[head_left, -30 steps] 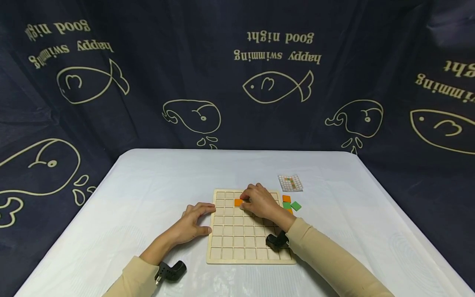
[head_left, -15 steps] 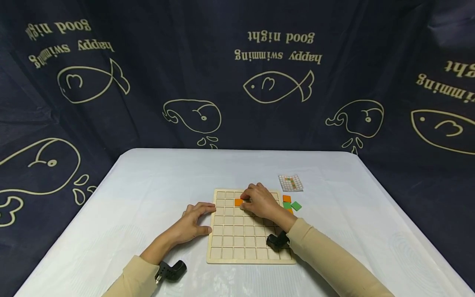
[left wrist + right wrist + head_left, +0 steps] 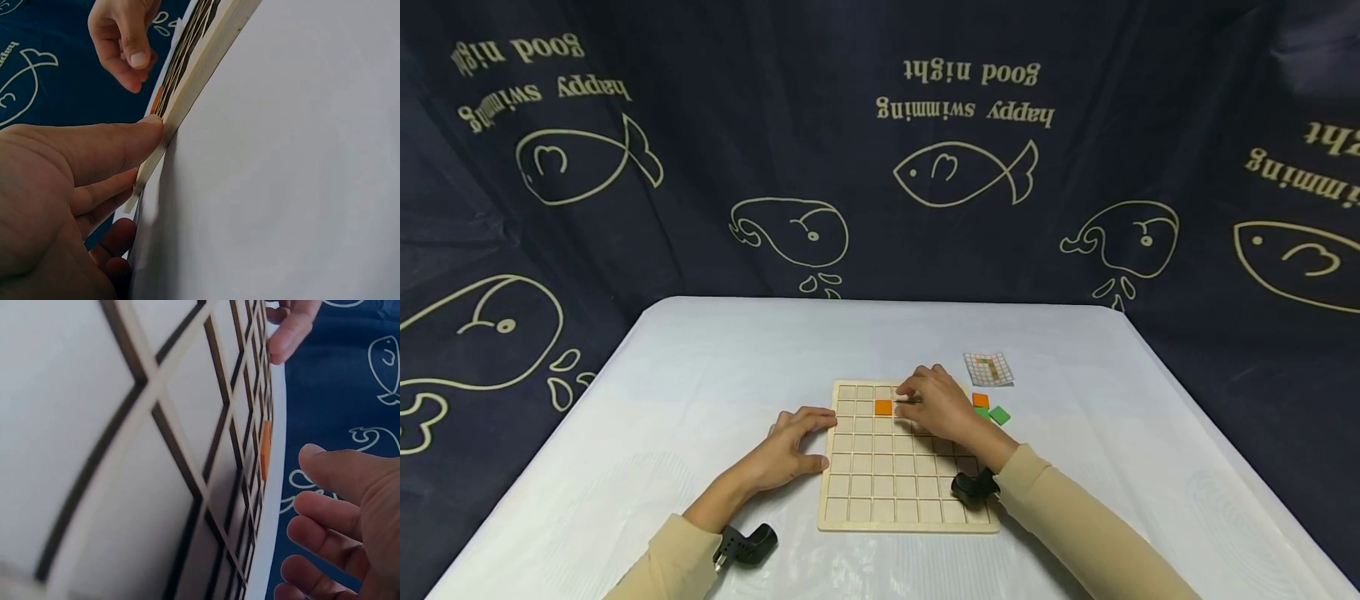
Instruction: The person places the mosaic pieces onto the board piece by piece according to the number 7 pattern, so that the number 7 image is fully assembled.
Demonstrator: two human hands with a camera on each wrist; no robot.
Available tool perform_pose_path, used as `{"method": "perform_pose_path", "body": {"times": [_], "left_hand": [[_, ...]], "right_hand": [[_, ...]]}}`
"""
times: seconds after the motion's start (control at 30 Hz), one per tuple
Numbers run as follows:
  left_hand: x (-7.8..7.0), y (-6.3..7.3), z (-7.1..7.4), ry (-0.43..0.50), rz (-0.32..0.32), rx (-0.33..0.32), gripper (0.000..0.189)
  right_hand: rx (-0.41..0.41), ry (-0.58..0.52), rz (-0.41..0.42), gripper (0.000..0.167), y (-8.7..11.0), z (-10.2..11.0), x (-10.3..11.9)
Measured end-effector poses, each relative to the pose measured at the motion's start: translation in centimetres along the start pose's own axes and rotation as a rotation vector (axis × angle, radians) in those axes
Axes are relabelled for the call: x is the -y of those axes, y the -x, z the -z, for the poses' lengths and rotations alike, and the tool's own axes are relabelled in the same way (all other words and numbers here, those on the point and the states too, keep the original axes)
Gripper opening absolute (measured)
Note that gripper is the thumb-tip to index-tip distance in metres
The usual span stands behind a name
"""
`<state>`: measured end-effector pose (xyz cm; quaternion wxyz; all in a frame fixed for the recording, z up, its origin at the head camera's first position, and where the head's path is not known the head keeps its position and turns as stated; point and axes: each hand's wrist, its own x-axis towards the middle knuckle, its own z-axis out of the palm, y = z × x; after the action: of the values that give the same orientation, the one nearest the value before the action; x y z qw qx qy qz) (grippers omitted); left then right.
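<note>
A pale wooden grid board (image 3: pixel 883 487) lies on the table, one orange tile (image 3: pixel 883 407) sitting in a square of its second row from the far side. My left hand (image 3: pixel 784 454) rests at the board's left edge, thumb and fingertips touching the rim; the left wrist view shows the thumb (image 3: pixel 112 147) laid straight against the wooden side. Just right of the orange tile, my right hand (image 3: pixel 938 404) is held over the board. In the right wrist view its thumb (image 3: pixel 337 469) and fingers are loosely bent and apart, with nothing between them.
Right of the board lie loose tiles: an orange tile (image 3: pixel 981 400) and a green tile (image 3: pixel 999 415), with another green one partly behind the right wrist. A small printed grid card (image 3: pixel 988 369) lies behind them. White cloth covers the table (image 3: pixel 737 350); a dark patterned curtain (image 3: pixel 865 50) hangs beyond.
My right hand has let go of the orange tile and moved slightly right, away from it. The tile stays in its square. The left hand has kept its place at the edge.
</note>
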<state>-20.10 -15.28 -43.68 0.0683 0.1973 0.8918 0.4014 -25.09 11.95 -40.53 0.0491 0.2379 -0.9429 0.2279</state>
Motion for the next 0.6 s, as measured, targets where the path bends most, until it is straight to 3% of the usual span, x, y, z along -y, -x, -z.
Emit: {"method": "perform_pose_path", "body": {"times": [0.6], "left_hand": [[0.2,0.0,0.0,0.002,-0.01,0.009,0.056]], "right_hand": [[-0.072,-0.016,-0.009,0.029,3.0,2.3,-2.4]]}}
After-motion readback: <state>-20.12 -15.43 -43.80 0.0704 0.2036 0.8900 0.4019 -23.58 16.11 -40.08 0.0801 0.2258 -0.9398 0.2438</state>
